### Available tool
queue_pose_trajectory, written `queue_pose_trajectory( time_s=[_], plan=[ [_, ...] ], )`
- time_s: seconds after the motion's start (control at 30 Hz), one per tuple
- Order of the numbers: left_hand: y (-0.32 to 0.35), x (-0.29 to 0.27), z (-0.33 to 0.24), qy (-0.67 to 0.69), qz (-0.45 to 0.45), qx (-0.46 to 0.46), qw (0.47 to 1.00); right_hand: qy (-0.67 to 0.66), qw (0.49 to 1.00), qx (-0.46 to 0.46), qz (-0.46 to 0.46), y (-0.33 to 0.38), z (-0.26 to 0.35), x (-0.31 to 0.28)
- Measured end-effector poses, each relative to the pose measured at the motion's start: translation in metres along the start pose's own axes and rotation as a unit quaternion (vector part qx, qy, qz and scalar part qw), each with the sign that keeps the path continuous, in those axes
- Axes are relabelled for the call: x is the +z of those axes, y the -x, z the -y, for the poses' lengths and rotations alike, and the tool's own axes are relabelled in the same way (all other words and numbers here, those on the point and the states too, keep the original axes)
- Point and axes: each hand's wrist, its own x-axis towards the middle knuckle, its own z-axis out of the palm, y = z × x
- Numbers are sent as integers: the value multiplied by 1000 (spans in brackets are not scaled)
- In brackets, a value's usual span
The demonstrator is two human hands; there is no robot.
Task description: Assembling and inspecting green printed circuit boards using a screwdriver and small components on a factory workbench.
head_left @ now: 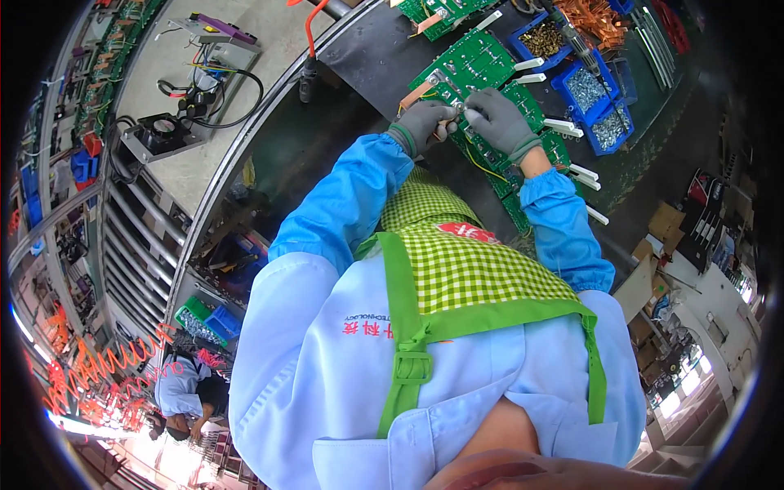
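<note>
In a grey glove, my left hand [425, 126] is closed, its fingertips pressed together at the left edge of a green circuit board [477, 61]. My right hand [501, 122], gloved the same way, bends over the board with its fingers drawn together close to the left fingertips. Whatever small part lies between the fingers is too small to make out. A copper-coloured strip [416, 94] juts from the board's left side, just above my left hand. White posts [563, 127] stick out along the right side, and a yellow wire [485, 167] runs below my hands.
Blue bins [598, 143] of small metal hardware stand to the right, near a power screwdriver [576, 41] and a heap of copper pieces [592, 20]. At left, a conveyor [196, 155] carries a fan unit [162, 131] with cables. Another person [184, 388] is at the lower left.
</note>
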Motion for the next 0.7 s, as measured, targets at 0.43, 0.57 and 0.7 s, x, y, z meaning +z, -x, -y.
queue_pose_trajectory(
  time_s=[0.43, 0.57, 0.7],
  plan=[
    [-4, 0, 4, 5, -7, 11, 1000, 3, 995, 96, -2, -9, 8, 4],
    [-3, 1, 3, 19, -14, 1, 1000, 34, 998, 43, 0, -2, 2, 8],
    [0, -1, 5, 22, 5, -6, 1000, 86, 996, 22, -28, 5, 1, 15]
  ],
)
